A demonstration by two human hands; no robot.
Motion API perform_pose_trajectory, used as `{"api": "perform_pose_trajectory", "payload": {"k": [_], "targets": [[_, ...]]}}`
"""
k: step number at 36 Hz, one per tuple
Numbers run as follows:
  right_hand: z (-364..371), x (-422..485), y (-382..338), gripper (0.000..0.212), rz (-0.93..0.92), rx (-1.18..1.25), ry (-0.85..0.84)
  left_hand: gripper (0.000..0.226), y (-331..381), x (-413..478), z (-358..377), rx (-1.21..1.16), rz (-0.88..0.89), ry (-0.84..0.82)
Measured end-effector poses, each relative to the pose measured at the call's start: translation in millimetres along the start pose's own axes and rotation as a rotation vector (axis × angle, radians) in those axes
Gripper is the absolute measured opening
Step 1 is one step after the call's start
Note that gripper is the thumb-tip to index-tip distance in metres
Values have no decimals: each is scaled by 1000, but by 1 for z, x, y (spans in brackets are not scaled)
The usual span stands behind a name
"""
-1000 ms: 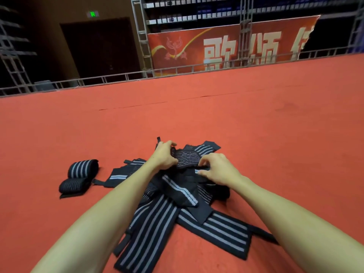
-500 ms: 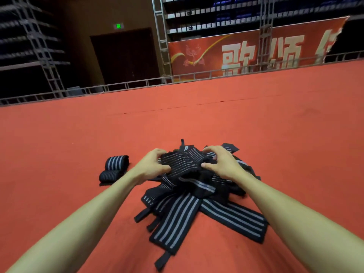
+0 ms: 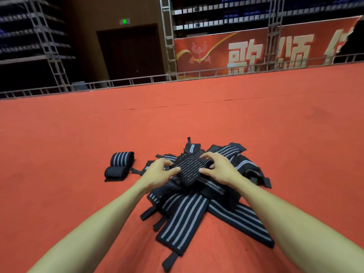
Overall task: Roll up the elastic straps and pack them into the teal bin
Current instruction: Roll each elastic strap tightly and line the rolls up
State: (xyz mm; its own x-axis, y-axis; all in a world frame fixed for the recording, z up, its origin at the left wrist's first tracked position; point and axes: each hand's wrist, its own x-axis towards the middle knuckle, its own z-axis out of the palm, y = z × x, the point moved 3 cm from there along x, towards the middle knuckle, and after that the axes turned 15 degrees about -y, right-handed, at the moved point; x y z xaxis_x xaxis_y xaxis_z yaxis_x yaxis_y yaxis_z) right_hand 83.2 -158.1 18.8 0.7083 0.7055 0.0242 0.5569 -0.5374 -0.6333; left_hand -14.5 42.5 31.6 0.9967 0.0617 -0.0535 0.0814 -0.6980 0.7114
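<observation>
My left grip [image 3: 158,172] and right grip [image 3: 219,168] both pinch a half-rolled strap [image 3: 189,170] atop the loose pile [image 3: 189,211]. Two finished rolls [image 3: 120,166] lie just left on the red floor [image 3: 78,138]. Most straps lie unrolled. No teal bin shows, so I judge packing unstarted.
</observation>
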Motion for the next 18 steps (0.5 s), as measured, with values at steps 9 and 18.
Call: {"api": "perform_pose_trajectory", "payload": {"k": [9,18], "targets": [[5,6,-5,42,-12,59,-32,41,-14,3,3,-66,-36,142],[14,15,-11,38,2,89,-61,51,-20,-5,1,-57,34,57]]}}
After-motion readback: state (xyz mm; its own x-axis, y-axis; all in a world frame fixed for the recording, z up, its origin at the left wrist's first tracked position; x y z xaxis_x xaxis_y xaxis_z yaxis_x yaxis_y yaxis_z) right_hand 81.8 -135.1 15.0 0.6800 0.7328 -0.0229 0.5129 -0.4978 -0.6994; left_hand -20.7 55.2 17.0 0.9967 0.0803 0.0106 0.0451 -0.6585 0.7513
